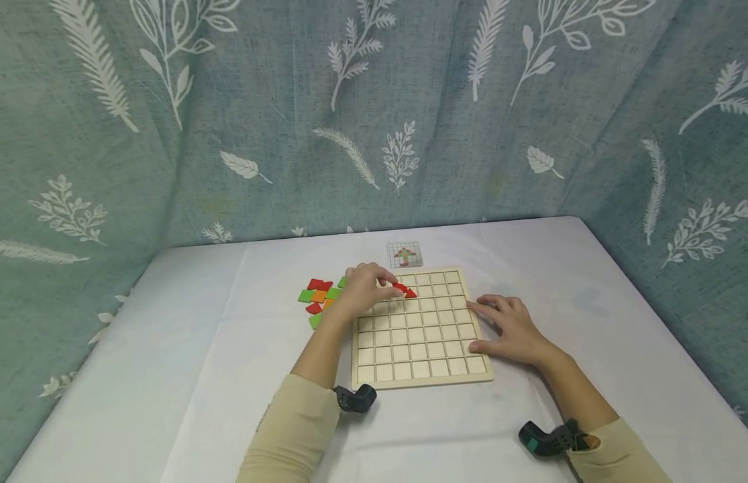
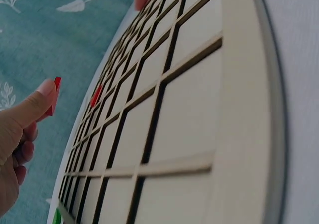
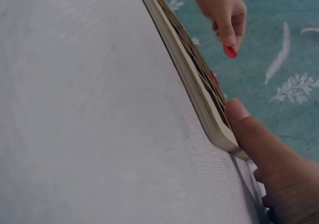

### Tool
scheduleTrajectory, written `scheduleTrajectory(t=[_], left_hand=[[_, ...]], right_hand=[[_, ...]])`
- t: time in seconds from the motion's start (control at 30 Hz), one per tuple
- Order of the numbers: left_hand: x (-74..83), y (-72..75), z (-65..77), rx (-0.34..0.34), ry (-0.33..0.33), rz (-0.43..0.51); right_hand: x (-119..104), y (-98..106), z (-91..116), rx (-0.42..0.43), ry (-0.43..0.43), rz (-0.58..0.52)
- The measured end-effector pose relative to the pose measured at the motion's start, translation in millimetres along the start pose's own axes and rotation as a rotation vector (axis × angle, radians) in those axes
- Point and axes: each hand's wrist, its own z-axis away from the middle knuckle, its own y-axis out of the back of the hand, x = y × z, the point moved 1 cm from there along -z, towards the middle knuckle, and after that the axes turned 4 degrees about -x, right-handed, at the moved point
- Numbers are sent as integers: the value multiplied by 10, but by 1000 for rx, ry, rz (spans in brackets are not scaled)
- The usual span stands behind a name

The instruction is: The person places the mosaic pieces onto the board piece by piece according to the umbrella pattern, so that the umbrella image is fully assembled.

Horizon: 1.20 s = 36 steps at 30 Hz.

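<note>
Left hand holds a red piece, slanted, above the gridded board

The left hand [image 1: 364,290] pinches a small red piece [image 1: 400,287] between thumb and fingers, its grip closed on it. The piece is raised over the far part of the board [image 1: 422,384], and the right wrist view shows it apart from the grid, against the patterned curtain [image 1: 446,154]. Seen from the head, its long axis slants from upper left to lower right, with the lower end toward a red triangle [image 1: 412,294] lying on the board just beside it. In the left wrist view the held piece shows as a narrow strip, its long axis close to upright and leaning slightly. Which of its ends is the pointed one cannot be told, since the fingers cover part of it.

The board is nearly square and lies flat on the white surface [image 1: 186,376], its side edges running away from the person. The right hand [image 1: 511,330], its grip open and fingers spread, touches the right edge, thumb on the rim. Loose red, green and orange pieces [image 1: 319,296] lie left of the board. Beyond its far edge lies a small card [image 1: 412,255] with a coloured figure.
</note>
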Motion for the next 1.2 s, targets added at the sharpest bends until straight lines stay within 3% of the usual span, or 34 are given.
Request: scheduleTrajectory(t=[0.5,0.77,1.2], left_hand=[[234,-336,-92,-28,-18,16],[180,-541,-106,-24,-9,18],[202,-555,-51,17,2,38]], right_hand=[[66,45,14,-9,15,-83],[83,17,-2,2,27,-91],[63,22,-6,-1,12,-93]])
